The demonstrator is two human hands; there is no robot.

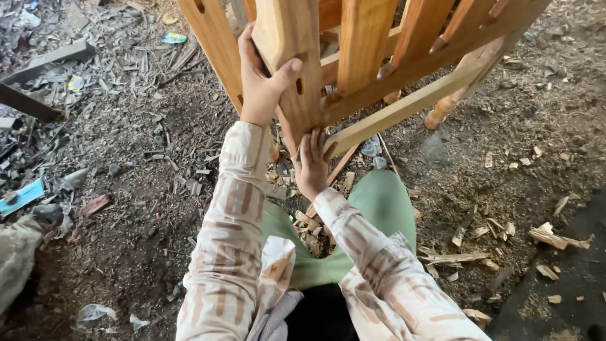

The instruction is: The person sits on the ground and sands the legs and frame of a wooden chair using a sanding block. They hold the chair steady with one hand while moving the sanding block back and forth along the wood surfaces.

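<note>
The left hand (262, 79) is raised in the upper middle of the frame, with the arm stretched forward and the wrist bent a little; its fingers go behind a broad upright board of the wooden frame (353, 69), and the thumb lies across the front face, so the hand is pressed together around the edge of this board. The right hand (311, 165) is lower, near the centre of the frame, with the palm turned up and the fingers spread slightly; the fingertips touch the lower end of the same board, where a slanted rail meets it, but I cannot tell if they really grip it or only support it. Both arms wear sleeves of light cloth with pale brown stripes, soft and wrinkled. The wooden frame fills the upper middle and upper right of the frame; it is made from smooth, warm orange-brown boards and flat slats, with small dark slots cut in the board, and one rounded turned leg (449, 101) reaches down to the ground at the right. Below the hands a green trouser knee (379, 202) shows. The ground (139, 189) is dark, dusty earth, rough with sawdust, and pale wood chips (555, 239) lie scattered in the lower right.
</note>
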